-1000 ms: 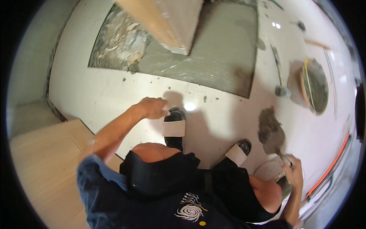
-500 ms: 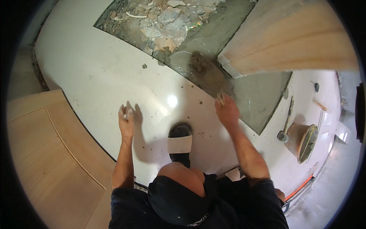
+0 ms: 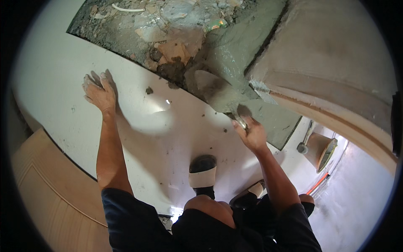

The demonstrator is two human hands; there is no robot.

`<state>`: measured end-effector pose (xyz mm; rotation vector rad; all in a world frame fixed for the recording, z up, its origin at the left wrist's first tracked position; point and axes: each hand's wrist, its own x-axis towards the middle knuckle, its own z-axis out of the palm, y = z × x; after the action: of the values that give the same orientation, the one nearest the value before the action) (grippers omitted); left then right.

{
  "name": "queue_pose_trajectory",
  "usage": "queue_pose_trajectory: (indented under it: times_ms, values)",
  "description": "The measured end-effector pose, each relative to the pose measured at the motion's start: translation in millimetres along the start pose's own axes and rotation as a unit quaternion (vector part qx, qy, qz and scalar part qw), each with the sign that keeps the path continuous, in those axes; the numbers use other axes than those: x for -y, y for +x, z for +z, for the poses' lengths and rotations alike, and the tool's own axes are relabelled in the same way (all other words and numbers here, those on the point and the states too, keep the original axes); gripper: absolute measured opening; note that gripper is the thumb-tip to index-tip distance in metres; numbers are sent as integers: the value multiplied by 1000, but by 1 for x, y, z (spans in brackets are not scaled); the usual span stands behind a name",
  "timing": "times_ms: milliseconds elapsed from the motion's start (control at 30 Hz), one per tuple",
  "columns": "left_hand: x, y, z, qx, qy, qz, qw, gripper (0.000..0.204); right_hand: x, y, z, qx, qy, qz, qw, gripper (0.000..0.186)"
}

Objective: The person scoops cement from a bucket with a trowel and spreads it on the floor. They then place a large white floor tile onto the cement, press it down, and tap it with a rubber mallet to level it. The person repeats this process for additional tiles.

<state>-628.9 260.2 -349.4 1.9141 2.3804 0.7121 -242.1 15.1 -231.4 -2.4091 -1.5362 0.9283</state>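
My right hand (image 3: 252,133) is closed around the handle of a trowel (image 3: 216,91). The blade, somewhat blurred, rests on or just over the wet grey mortar (image 3: 268,119) beside the edge of the white floor tile (image 3: 138,98). Dark clumps of mortar lie by the blade's far side. My left hand (image 3: 100,91) has its fingers stretched out and holds nothing; it is at the tile surface, its shadow close beside it, though I cannot tell whether it bears on the tile.
Rubble (image 3: 126,38) fills the untiled patch ahead. A wooden door (image 3: 327,101) juts in from the right, over the mortar. A bucket (image 3: 318,151) stands at the right with a mallet (image 3: 303,147) beside it. A wooden panel (image 3: 54,185) lies at the lower left. Mortar crumbs dot the tile.
My left hand has moved forward and left, its fingers spreading out. The trowel's blade has shifted slightly left, still in my right hand. My view has shifted and leaned forward.
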Motion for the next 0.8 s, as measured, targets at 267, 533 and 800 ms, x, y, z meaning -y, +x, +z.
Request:
queue_pose_trajectory:
  times_ms: [267, 533, 800]
  values:
    - [-3, 9, 12, 84, 54, -66, 993, 78, 33, 92, 17, -176, -14, 70, 982, 40]
    - [-8, 11, 11, 82, 76, -43, 993, 73, 61, 80, 20, -184, -43, 31, 981, 42]
    - [-10, 12, 10, 99, 87, -61, 989, 70, 84, 93, -4, -156, 251, 272, 916, 41]
